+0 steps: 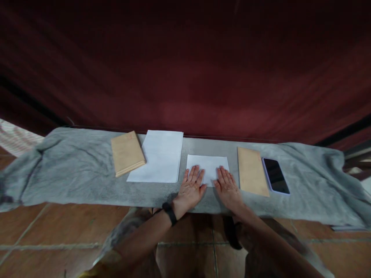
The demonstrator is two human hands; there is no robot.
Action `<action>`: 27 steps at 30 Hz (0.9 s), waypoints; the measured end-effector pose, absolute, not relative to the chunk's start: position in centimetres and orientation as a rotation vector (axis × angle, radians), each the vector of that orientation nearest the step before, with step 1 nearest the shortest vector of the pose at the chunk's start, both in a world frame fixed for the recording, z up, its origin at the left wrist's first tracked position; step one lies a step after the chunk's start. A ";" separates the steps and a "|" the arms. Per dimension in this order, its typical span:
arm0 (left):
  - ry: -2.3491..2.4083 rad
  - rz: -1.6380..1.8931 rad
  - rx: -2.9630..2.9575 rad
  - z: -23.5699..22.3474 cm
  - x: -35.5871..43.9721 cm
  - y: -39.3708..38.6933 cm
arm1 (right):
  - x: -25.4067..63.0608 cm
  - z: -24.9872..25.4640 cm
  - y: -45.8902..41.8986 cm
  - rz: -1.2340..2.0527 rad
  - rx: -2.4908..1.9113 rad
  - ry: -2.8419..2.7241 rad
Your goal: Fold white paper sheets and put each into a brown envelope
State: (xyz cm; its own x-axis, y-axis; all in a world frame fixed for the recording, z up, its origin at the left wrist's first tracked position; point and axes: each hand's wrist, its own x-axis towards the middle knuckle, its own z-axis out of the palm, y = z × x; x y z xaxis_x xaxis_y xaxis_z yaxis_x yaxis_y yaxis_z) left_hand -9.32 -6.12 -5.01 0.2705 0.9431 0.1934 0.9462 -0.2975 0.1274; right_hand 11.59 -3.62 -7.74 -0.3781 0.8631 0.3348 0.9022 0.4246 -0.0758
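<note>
A small white sheet of paper (207,161), perhaps folded, lies flat in front of me on the grey cloth. My left hand (191,186) rests palm down on its left part, fingers stretched out. On the right part my right hand (227,187) lies flat too, fingers extended. Left of it is a stack of larger white paper sheets (162,156). A pile of brown envelopes (127,152) overlaps that stack's left edge. To the right of my right hand lies another brown envelope (252,170).
A smartphone (276,175) lies beside the right-hand envelope. The grey cloth (78,166) covers a long, narrow bench, wrinkled at both ends. Behind it rises a dark red surface (185,77). Below are brown floor tiles (72,224) and my legs.
</note>
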 end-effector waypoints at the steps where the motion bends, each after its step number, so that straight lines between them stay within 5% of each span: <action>1: -1.844 -0.364 -2.511 -4.9 -9.4 -6.2 | 11.9 -7.9 -3.6 -0.184 -1.521 -2.356; 16: -1.650 -0.365 -2.717 -4.2 -9.5 -5.8 | 10.1 -7.4 -4.4 -0.085 -1.402 -2.476; 27: -1.941 -0.420 -2.401 -4.9 -10.9 -5.7 | 11.8 -6.9 -3.3 -0.096 -1.682 -2.279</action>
State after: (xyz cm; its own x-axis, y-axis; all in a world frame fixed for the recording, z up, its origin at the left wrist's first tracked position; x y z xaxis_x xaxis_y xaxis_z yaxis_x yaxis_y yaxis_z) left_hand -10.89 -5.65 -4.95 0.1877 0.9565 0.2233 0.9633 -0.2236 0.1482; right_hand 11.79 -3.30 -6.91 -0.2650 0.9218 0.2830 0.9423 0.3099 -0.1269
